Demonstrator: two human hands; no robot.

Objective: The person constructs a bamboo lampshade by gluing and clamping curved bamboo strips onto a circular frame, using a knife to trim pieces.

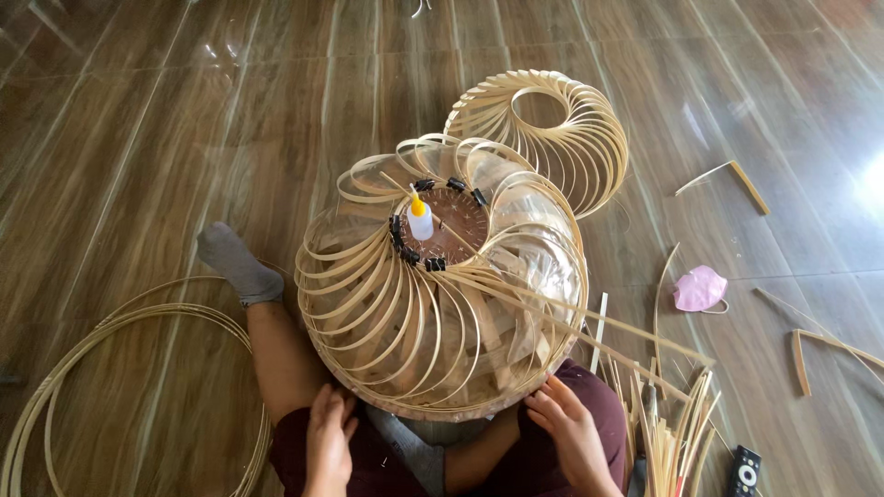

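Observation:
A round lampshade frame [433,322] of curved bamboo strips over a clear dome sits on the floor between my legs. Several black binder clips [405,248] hold the strips to a round wooden top ring. On that ring stands a small glue bottle [420,219] with a yellow tip. My left hand [329,433] rests at the frame's lower left rim, fingers curled against it. At the lower right rim my right hand [571,428] touches the frame with spread fingers. Loose strip ends stick out to the right.
A finished spiral bamboo shade [552,138] lies behind. Coiled bamboo hoops [120,368] lie at left. A bundle of strips [677,433], a pink face mask [700,288], bent bamboo pieces [737,179] and a black remote [744,471] lie at right on the wooden floor.

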